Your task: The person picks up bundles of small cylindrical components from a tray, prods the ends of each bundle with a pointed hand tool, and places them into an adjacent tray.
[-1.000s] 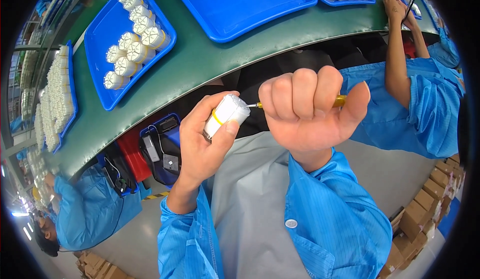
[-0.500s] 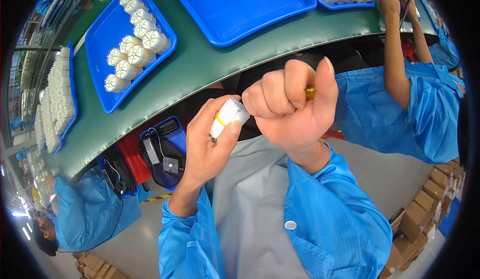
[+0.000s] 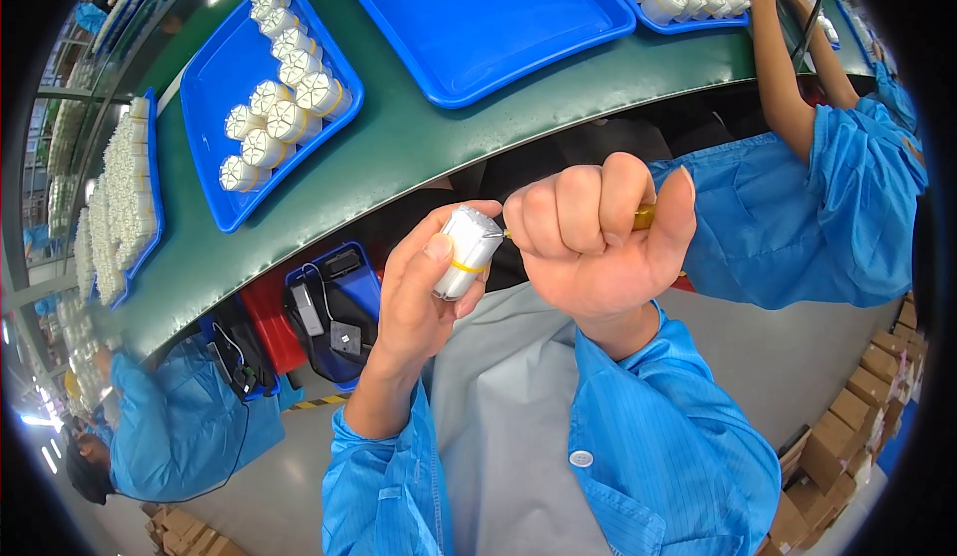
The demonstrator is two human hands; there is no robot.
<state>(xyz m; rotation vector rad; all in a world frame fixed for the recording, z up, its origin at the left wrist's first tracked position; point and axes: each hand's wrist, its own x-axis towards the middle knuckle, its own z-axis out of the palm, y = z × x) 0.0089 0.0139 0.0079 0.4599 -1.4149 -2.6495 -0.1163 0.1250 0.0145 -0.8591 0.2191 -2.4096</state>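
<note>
Between the fingers and thumb of my left hand (image 3: 424, 282) is a white cylindrical part (image 3: 475, 239) with a yellow band around it. It is tilted, its ridged end turned up toward my right hand. My right hand (image 3: 608, 242) is closed in a fist around a thin yellow tool (image 3: 645, 217). One end of that tool sticks out beside the thumb, and a narrow tip shows at the other side, at the upper edge of the white part. Most of the tool is hidden inside the fist, so its exact kind cannot be told.
On the green table (image 3: 399, 147) a blue tray (image 3: 204, 108) holds several similar white parts. Another blue tray (image 3: 498, 28) lies beyond my hands. Below the table edge is a blue bin (image 3: 371, 292) with black devices. Co-workers in blue sit at right (image 3: 788, 217) and left (image 3: 189, 417).
The white part has been turned more upright in my left hand, and my left fingers have shifted around it. My right fist has moved slightly right and down, showing more of the yellow tool.
</note>
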